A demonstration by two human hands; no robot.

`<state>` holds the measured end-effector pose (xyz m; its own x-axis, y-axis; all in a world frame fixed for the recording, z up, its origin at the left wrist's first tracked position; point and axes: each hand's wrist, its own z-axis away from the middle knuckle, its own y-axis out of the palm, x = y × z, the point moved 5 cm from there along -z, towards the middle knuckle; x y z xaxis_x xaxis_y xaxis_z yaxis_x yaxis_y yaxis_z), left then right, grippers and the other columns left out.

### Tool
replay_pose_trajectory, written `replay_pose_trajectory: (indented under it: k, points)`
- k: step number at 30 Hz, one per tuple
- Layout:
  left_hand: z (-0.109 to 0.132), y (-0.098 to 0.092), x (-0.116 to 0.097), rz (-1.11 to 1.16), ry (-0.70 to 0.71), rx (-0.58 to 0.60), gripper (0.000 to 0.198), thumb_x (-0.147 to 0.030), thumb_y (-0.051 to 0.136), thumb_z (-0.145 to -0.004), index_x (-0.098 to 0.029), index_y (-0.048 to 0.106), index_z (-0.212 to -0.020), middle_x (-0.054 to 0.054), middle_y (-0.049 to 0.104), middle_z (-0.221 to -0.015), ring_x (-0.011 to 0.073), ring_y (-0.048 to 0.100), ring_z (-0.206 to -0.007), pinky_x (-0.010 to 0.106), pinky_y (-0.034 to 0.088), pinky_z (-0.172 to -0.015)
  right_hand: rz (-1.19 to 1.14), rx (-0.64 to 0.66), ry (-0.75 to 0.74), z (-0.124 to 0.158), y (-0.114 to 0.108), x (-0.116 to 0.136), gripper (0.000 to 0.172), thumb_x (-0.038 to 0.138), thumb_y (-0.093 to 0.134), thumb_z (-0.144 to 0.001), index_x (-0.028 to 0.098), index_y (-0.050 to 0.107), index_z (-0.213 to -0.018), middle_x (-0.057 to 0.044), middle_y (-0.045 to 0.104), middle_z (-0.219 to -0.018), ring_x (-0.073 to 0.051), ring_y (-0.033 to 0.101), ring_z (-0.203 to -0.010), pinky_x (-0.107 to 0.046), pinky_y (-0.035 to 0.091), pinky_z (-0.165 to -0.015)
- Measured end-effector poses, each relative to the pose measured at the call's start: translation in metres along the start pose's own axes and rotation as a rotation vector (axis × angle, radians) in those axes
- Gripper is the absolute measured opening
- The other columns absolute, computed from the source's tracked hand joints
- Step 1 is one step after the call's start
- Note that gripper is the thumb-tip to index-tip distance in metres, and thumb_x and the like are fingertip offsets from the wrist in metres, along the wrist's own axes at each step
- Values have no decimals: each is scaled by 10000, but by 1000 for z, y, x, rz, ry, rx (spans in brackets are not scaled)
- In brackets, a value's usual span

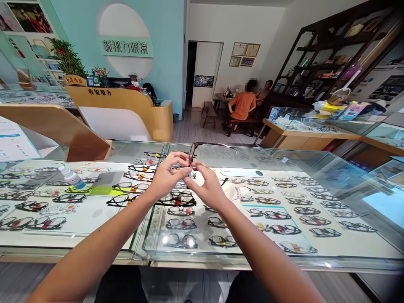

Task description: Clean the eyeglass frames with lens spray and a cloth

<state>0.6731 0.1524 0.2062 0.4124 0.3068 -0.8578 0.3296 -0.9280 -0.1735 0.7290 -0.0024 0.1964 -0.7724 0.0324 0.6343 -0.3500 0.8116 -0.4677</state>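
Both my hands meet above the glass display counter (315, 168), pinching a pair of glasses (202, 146) with a dark frame. My left hand (167, 174) grips the frame near its front, fingers curled. My right hand (206, 185) pinches the same frame from the right side. One temple arm sticks out to the right, away from me. Under the glass lie several rows of eyeglass frames (181, 224) on white trays.
A small spray bottle (73, 178) lies on the counter at left, beside a green cloth (94, 190). A curved wooden cashier desk (126, 109) stands behind. Two people (244, 105) sit at a table at the back. Dark shelving (331, 54) lines the right wall.
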Motion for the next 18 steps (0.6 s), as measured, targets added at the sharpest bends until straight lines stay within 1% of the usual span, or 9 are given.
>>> replay_pose_trajectory:
  k: [3, 5, 6, 8, 10, 12, 15, 18]
  points:
    - [0, -1, -1, 11, -9, 35, 288, -512, 821, -901, -225, 794, -907, 132, 673, -1312, 316, 618, -1338, 362, 615, -876, -13, 1, 9, 0, 0, -3, 318, 484, 722, -1012, 229, 745, -1201, -138, 790, -1281, -303, 727, -1208, -478, 584, -1073]
    - [-1, -5, -4, -30, 32, 33, 232, -464, 794, -931, -233, 812, -930, 126, 686, -1309, 297, 644, -1302, 371, 601, -930, -5, -6, 0, 0, -1, -5, 340, 478, 719, -1018, 226, 751, -1243, -148, 789, -1310, -307, 725, -1232, -484, 582, -1084]
    - [-3, -8, -6, -68, 68, 12, 208, -439, 781, -941, -233, 812, -928, 120, 701, -1271, 281, 664, -1252, 373, 587, -955, 4, -7, -8, -1, -2, -6, 348, 464, 709, -1026, 226, 749, -1277, -151, 784, -1331, -308, 718, -1257, -486, 578, -1095]
    - [-6, -16, -9, -161, 135, -61, 176, -386, 761, -942, -222, 784, -883, 92, 735, -1090, 240, 699, -1065, 361, 562, -937, 29, -16, -25, -3, -6, -8, 368, 431, 681, -1045, 235, 734, -1352, -149, 770, -1382, -305, 695, -1316, -483, 566, -1125]
    - [-9, -25, -11, -251, 167, -142, 162, -347, 752, -920, -217, 737, -824, 49, 727, -891, 209, 677, -870, 345, 538, -856, 69, -46, -33, -6, -11, -13, 391, 407, 658, -1056, 238, 718, -1404, -147, 758, -1413, -303, 676, -1356, -484, 547, -1157]
    - [-10, -34, -14, -310, 155, -209, 168, -343, 741, -910, -216, 719, -802, 29, 729, -813, 196, 657, -787, 338, 522, -816, 116, -96, -31, -8, -18, -19, 410, 412, 653, -1054, 223, 718, -1411, -159, 761, -1399, -311, 674, -1359, -493, 527, -1181]
    - [2, -48, -24, -311, 119, -303, 201, -396, 737, -941, -212, 767, -870, 43, 789, -902, 206, 701, -848, 338, 539, -857, 167, -150, -13, -12, -25, -30, 450, 464, 640, -1050, 197, 721, -1403, -184, 766, -1364, -330, 679, -1340, -512, 525, -1176]
    - [35, -67, -38, -297, 130, -383, 215, -418, 734, -979, -216, 808, -967, 56, 820, -1013, 222, 742, -970, 346, 560, -942, 183, -172, 0, -14, -28, -40, 490, 501, 624, -1051, 170, 721, -1399, -199, 766, -1349, -342, 673, -1332, -524, 529, -1165]
